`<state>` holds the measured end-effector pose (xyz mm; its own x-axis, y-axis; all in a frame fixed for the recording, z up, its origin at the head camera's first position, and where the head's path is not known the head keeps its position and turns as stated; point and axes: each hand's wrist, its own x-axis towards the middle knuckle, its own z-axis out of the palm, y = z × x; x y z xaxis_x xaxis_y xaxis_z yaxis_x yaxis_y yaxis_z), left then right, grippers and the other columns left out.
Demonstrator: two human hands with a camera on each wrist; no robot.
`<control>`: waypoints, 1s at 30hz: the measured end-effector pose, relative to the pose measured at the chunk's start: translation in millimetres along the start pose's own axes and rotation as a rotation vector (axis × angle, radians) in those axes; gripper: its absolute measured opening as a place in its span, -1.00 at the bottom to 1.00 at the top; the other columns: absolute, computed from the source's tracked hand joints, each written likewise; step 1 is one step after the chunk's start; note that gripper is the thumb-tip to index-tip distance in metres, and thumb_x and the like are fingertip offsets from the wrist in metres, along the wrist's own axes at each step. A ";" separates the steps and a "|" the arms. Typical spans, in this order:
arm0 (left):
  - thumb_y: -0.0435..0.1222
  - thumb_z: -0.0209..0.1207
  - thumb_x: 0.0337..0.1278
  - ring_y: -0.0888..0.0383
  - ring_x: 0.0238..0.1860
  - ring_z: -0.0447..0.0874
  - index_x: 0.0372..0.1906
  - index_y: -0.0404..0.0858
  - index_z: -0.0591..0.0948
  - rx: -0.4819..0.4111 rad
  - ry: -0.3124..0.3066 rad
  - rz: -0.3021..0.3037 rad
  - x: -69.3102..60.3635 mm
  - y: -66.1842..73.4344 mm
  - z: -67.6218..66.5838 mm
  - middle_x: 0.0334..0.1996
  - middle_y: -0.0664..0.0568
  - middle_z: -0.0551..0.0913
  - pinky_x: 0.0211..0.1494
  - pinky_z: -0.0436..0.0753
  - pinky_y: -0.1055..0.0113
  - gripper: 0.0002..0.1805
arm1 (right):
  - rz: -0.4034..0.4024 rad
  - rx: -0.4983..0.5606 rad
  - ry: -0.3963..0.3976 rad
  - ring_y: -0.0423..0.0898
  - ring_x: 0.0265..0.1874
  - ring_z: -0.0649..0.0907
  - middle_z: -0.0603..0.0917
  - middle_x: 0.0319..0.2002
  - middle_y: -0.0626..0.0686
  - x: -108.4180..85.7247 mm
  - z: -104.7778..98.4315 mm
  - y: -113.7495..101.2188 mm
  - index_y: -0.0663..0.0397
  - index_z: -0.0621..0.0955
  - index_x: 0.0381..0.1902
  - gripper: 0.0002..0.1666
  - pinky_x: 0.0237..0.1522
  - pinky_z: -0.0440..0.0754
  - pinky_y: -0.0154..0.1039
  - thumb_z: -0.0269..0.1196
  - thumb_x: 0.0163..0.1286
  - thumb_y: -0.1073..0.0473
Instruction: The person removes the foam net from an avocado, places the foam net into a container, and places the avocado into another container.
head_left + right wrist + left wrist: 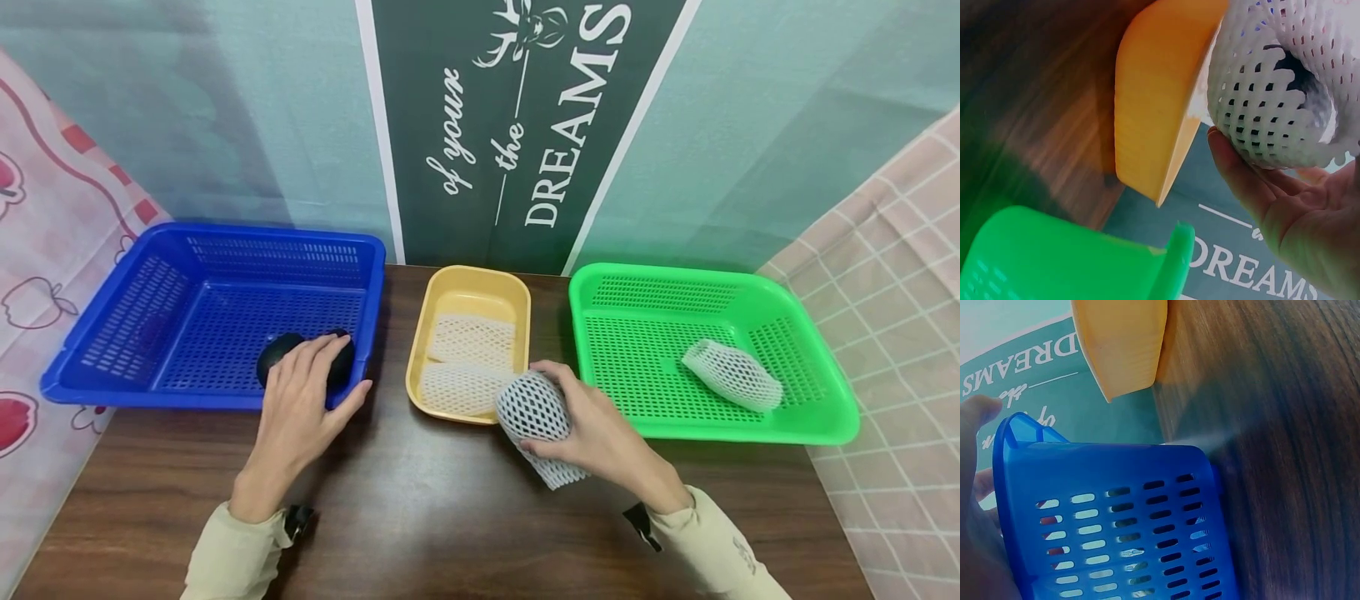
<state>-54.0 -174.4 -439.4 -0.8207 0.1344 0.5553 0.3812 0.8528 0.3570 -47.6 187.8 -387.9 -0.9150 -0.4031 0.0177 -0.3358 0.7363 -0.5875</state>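
Note:
In the head view my right hand (592, 429) grips a white foam net sleeve (531, 407) over the front right corner of the yellow tray (414, 371). Something dark shows inside the sleeve's opening in the right wrist view, its kind hidden by the mesh. My left hand (300, 396) reaches over the front rim of the blue basket (225, 312). Its fingers lie over smooth, rounded black things (279, 354), partly hidden beneath them, while the thumb stands apart by the basket's right front corner. More foam net sleeves (468, 342) lie flat in the tray.
At the right stands a green basket (622, 358) with a filled foam net sleeve (733, 375) in it. All three containers stand on a dark wooden table (450, 517). A printed cloth (300, 117) hangs behind them, and patterned cloths flank both sides.

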 end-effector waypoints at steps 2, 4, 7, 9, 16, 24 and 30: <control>0.31 -0.17 0.35 -0.31 0.17 0.44 0.23 -0.34 0.51 -0.023 0.012 0.008 -0.3 0.9 -0.7 0.16 -0.31 0.55 0.15 0.36 -0.24 -0.17 | -0.006 -0.004 -0.005 -0.11 -0.16 0.69 0.67 -0.01 0.08 -2.0 3.7 -1.1 -0.06 0.35 0.32 0.05 -0.23 0.69 -0.28 0.61 -0.11 -0.05; 0.29 -0.15 0.37 -0.31 0.16 0.45 0.22 -0.35 0.52 -0.047 0.020 0.020 -0.6 2.0 -1.3 0.15 -0.32 0.55 0.14 0.36 -0.25 -0.19 | -0.024 -0.009 -0.008 -0.13 -0.17 0.69 0.68 -0.03 0.07 -4.1 7.3 -2.1 -0.01 0.38 0.30 0.04 -0.22 0.69 -0.29 0.61 -0.13 -0.04; 0.27 -0.14 0.38 -0.32 0.14 0.45 0.21 -0.35 0.53 -0.076 0.025 0.036 -1.0 3.9 -1.7 0.14 -0.33 0.55 0.13 0.36 -0.26 -0.21 | -0.056 -0.002 -0.013 -0.14 -0.17 0.70 0.68 -0.01 0.06 -7.1 11.7 -2.8 0.04 0.40 0.29 0.03 -0.21 0.70 -0.31 0.62 -0.15 -0.02; 0.26 -0.14 0.38 -0.32 0.13 0.46 0.20 -0.35 0.54 -0.083 0.027 0.045 -1.3 5.5 -1.6 0.13 -0.33 0.56 0.13 0.37 -0.27 -0.22 | -0.067 0.004 -0.016 -0.14 -0.16 0.70 0.68 0.00 0.05 -8.7 13.7 -3.1 0.06 0.41 0.29 0.03 -0.19 0.70 -0.29 0.62 -0.15 0.01; 0.25 -0.11 0.38 -0.29 0.17 0.45 0.19 -0.33 0.54 -0.133 0.014 0.075 -2.6 12.4 -0.5 0.12 -0.30 0.56 0.14 0.36 -0.24 -0.25 | -0.084 0.034 -0.063 -0.13 -0.09 0.69 0.67 0.05 0.04 -14.2 18.5 -4.7 0.06 0.39 0.31 0.06 -0.08 0.71 -0.21 0.63 -0.16 0.08; 0.16 -0.07 0.41 -0.25 0.21 0.45 0.20 -0.36 0.54 -0.200 -0.015 0.138 -6.6 25.2 5.2 0.15 -0.29 0.56 0.19 0.36 -0.17 -0.31 | -0.132 0.032 -0.126 -0.11 -0.02 0.69 0.68 0.07 0.01 -16.8 29.5 -6.5 0.03 0.39 0.30 0.06 0.01 0.70 -0.15 0.63 -0.18 0.08; 0.15 -0.08 0.42 -0.18 0.23 0.41 0.22 -0.33 0.53 -0.227 -0.051 0.145 -9.6 34.6 6.7 0.17 -0.25 0.54 0.19 0.36 -0.08 -0.33 | -0.135 0.046 -0.177 -0.12 -0.02 0.68 0.67 0.06 0.03 -18.8 39.1 -6.2 0.06 0.38 0.30 0.06 0.03 0.68 -0.15 0.63 -0.19 0.11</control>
<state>-35.9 -142.8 -437.4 -0.7691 0.2771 0.5759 0.5770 0.6886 0.4392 -19.6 169.6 -416.2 -0.8075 -0.5885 -0.0417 -0.4382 0.6455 -0.6256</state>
